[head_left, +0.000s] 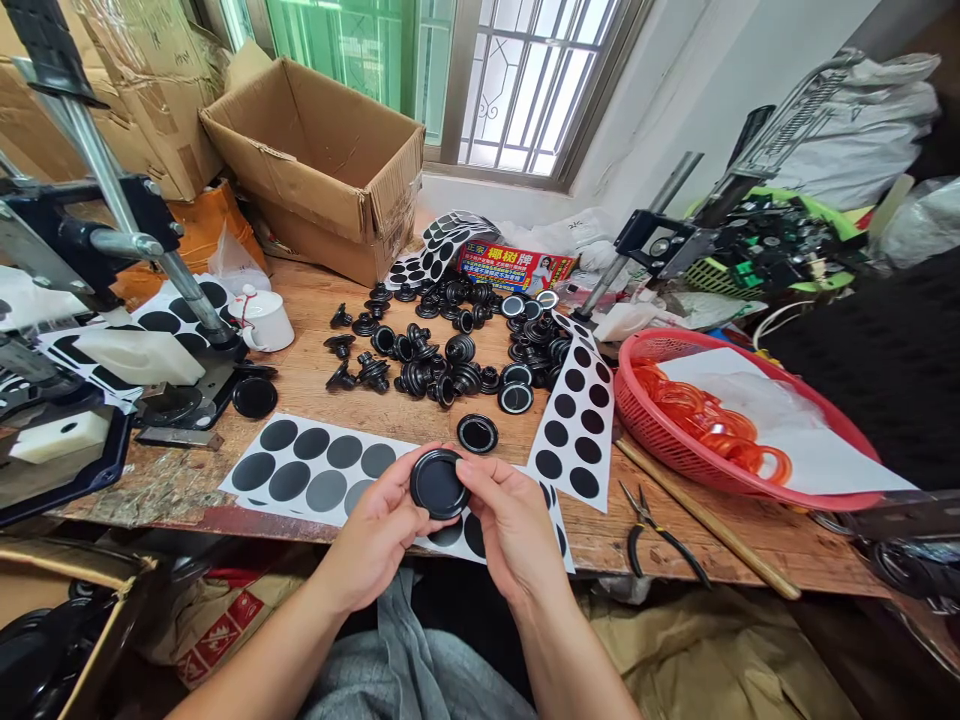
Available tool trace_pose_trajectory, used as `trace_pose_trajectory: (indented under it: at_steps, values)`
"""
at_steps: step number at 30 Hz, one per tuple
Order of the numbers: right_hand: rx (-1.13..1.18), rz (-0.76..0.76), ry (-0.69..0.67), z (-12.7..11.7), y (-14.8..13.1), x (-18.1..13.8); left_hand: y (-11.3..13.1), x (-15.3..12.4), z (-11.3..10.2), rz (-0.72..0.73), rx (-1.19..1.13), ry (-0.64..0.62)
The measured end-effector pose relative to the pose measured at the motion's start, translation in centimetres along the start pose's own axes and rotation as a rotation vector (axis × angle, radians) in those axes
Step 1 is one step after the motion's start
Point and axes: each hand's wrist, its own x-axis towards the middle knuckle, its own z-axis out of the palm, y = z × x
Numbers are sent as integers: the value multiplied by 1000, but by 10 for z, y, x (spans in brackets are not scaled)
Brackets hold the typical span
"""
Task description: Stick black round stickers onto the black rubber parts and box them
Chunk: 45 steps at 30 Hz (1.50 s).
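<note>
Between my two hands is a round black plastic cap [439,486], its flat face turned up toward me. My left hand [382,530] grips its left edge with the fingers curled under. My right hand [510,520] pinches the right edge, thumb near the rim. Beneath the hands lies a white sheet of round black stickers [330,465] at the table's front edge. Just beyond the held cap another black cap [478,433] rests on the wood. A narrower sticker sheet [574,420] lies to the right. Farther back is a spread of several black knob-like parts [450,350].
A red basket [637,420] with orange rings [705,415] stands right. Near it lie pliers [652,530] and a wooden stick [712,515]. Press stands flank the table, one with a metal post [187,290]. A white mug [266,322] and a cardboard box [315,190] are at left.
</note>
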Motion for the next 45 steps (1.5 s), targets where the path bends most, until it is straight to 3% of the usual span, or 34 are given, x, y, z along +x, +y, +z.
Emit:
trace_pose_trajectory:
  at_steps: [20, 25, 35, 37, 42, 45]
  values:
    - [-115, -79, -26, -2, 2, 0, 1, 1, 0, -2, 10, 46]
    - [-350, -267, -15, -7, 2, 0, 3, 1, -1, -7, 1, 36]
    - [-960, -811, -64, -34, 9, -6, 8, 0, -1, 1, -9, 55]
    - [-961, -781, -75, -36, 12, -6, 9, 0, -2, 9, -7, 57]
    - [-718, -472, -144, -27, 10, -7, 9, -1, -1, 5, -28, 47]
    - [-593, -361, -149, -20, 8, -7, 8, 0, 1, 12, -41, 52]
